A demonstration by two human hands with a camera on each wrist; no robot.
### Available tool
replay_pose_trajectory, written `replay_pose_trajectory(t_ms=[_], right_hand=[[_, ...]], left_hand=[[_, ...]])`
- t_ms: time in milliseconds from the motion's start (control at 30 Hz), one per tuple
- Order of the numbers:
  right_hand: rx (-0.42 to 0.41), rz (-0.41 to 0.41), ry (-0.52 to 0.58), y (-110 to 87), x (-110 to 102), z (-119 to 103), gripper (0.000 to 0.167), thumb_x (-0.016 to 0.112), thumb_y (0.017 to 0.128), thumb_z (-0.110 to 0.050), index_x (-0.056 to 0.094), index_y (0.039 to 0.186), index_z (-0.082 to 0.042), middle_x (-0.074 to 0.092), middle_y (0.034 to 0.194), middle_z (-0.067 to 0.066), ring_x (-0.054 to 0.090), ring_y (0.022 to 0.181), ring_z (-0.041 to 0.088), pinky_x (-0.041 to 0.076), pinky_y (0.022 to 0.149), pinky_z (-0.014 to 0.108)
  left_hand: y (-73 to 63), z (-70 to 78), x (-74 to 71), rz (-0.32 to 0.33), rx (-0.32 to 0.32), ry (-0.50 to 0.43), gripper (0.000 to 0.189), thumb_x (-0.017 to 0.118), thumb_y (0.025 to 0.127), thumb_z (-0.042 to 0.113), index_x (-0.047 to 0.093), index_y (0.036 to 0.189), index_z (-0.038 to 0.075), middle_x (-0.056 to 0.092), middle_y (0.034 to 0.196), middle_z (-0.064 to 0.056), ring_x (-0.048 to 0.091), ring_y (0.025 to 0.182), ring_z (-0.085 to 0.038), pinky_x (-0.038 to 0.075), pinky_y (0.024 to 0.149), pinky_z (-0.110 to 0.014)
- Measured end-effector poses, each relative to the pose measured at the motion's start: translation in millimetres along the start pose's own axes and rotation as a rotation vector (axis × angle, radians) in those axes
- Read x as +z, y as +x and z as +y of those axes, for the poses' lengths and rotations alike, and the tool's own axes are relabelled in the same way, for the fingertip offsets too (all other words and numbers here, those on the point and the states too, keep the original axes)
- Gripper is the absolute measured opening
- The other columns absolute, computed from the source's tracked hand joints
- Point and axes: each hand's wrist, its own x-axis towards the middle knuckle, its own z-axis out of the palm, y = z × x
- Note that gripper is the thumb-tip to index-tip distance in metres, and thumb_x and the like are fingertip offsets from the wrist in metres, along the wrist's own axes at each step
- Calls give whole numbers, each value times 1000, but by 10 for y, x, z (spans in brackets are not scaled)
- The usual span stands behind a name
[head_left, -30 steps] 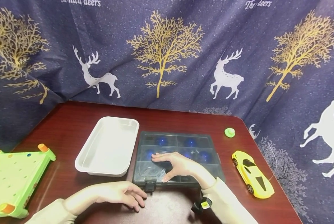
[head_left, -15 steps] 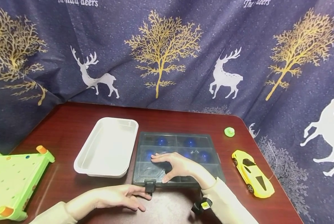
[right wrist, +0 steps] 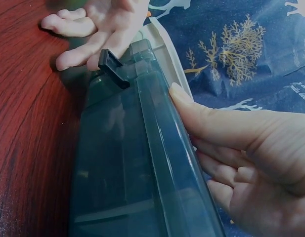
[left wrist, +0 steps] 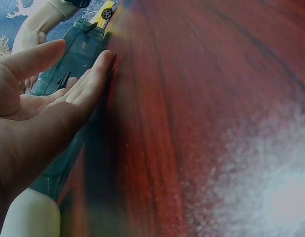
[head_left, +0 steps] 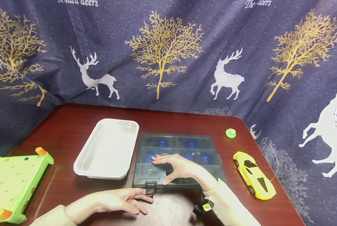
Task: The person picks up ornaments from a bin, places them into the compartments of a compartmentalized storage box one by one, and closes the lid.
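Note:
A translucent dark plastic storage box (head_left: 163,175) with compartments lies on the table, lid down. Several blue balls (head_left: 191,143) show through the lid. At the front left edge, a black latch (head_left: 150,188) juts outward, also plain in the right wrist view as a raised black clip (right wrist: 112,68). My left hand (head_left: 112,201) is at this corner, fingers extended and fingertips right by the latch, palm partly turned up in the left wrist view. My right hand (head_left: 179,166) rests on the lid with fingers spread and thumb near the front edge.
A white tray (head_left: 81,168) stands left of the box. Farther left is a light green pegboard-like stand (head_left: 13,179) with orange feet. On the right lie a yellow toy car (head_left: 254,175) and a small green duck (head_left: 230,133). A patterned cloth hangs behind the table.
My left hand has shifted slightly right, and its fingers now reach under and past the latch. The right hand has stayed in place on the lid.

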Motion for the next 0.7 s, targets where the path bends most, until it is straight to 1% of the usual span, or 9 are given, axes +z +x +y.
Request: replay_pose_trajectory(t_ms=[100,233,333,400,467,533,600,667,700], right_hand=[[5,-1,-13,4,6,4,76,84,72,-25,54,140,-8,47,150,4,39,142,23,32,116,47],[-7,2,0,4,8,8,76,84,71,-23,54,139,-7,47,149,6,39,142,25,33,116,43],[-15,6,10,4,4,9,76,85,71,-21,54,139,-6,47,149,7,39,142,25,34,116,41],[-13,8,11,4,2,8,76,85,71,-21,54,139,-6,47,149,6,39,142,25,34,116,40],[-14,10,8,4,2,7,76,85,71,-21,54,139,-6,48,149,6,40,142,25,34,116,40],[-16,12,8,3,3,7,76,85,71,-21,54,139,-6,48,149,6,40,142,25,34,116,40],[-18,14,11,1,6,7,76,85,71,-20,55,138,-6,48,149,7,40,141,26,34,116,40],[-20,15,12,-4,6,8,75,85,71,-21,55,138,-5,48,148,7,41,141,26,34,116,40],[-21,16,9,-5,6,7,75,85,71,-21,55,138,-5,48,148,7,41,141,26,34,115,41]], left_hand=[[-11,4,7,-18,21,4,66,55,98,9,18,149,-10,35,152,-25,57,126,-22,46,100,-24],[-45,60,-10,-76,62,26,61,53,100,10,21,151,-3,27,156,-26,52,132,-19,46,102,-26],[-81,130,-30,-121,100,49,62,52,101,12,20,152,1,20,158,-27,47,137,-20,44,105,-28],[-99,175,-44,-138,117,58,62,52,101,13,20,152,0,20,157,-29,45,138,-22,43,107,-28],[-104,216,-61,-145,134,67,60,53,100,13,24,151,-2,25,154,-32,46,138,-24,42,108,-29],[-105,273,-80,-137,150,88,56,54,100,12,30,148,-4,32,150,-34,48,136,-24,41,109,-30],[-99,346,-104,-108,200,139,51,55,99,8,37,144,-7,39,145,-36,52,132,-23,43,109,-31],[-80,432,-124,-51,270,216,46,57,97,3,43,139,-8,48,136,-36,57,126,-21,45,107,-32],[-70,477,-127,-4,295,256,43,58,95,1,47,136,-8,52,133,-35,59,124,-19,48,104,-31]])
